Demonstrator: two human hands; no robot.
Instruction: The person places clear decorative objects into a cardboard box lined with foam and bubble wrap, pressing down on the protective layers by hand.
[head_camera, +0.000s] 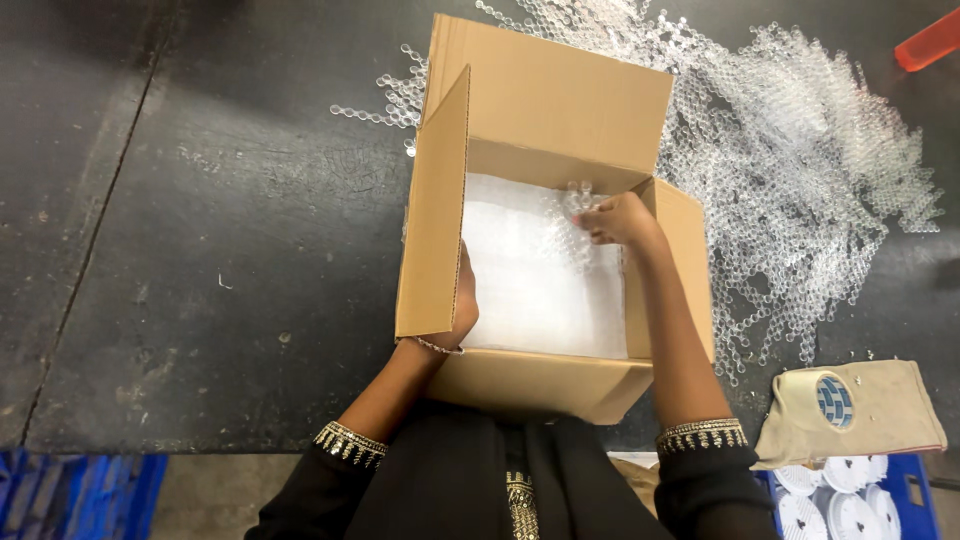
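An open brown cardboard box (550, 110) stands on a dark table, its flaps up. White bubble wrap (530, 290) lines the inside. My right hand (618, 220) reaches into the box near its far right corner and pinches the clear bubble wrap there. My left hand (464, 300) is inside the box against the left wall, mostly hidden behind the raised left flap (435, 210); only the wrist and part of the palm show. Both sleeves are black with gold-trimmed cuffs.
A big sheet of clear bubble wrap (800, 170) is spread over the dark table (230, 230) behind and right of the box. A beige cloth bag (880, 410) lies at the lower right over a blue crate (915, 500) of white round discs. An orange object (930, 40) sits at the top right.
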